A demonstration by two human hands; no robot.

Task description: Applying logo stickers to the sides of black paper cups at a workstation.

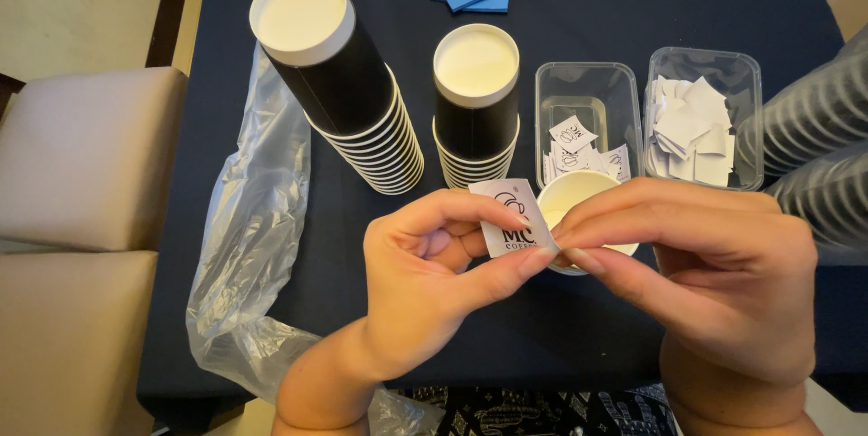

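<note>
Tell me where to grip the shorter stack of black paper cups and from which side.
Grip the shorter stack of black paper cups around its black side wall, probably coming from the left, where the dark table is bare. It stands upside down, base up; the clear plastic tub of printed stickers crowds its right side.

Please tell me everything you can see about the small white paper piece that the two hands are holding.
The small white sticker is a roughly square piece of thin paper with dark print on its face, tilted a little. The left hand pinches its lower left side between thumb and forefinger; the right hand works at its lower right corner with its fingertips. It is held in the air above the dark blue table, just before a single paper cup. Its back cannot be seen.
</note>
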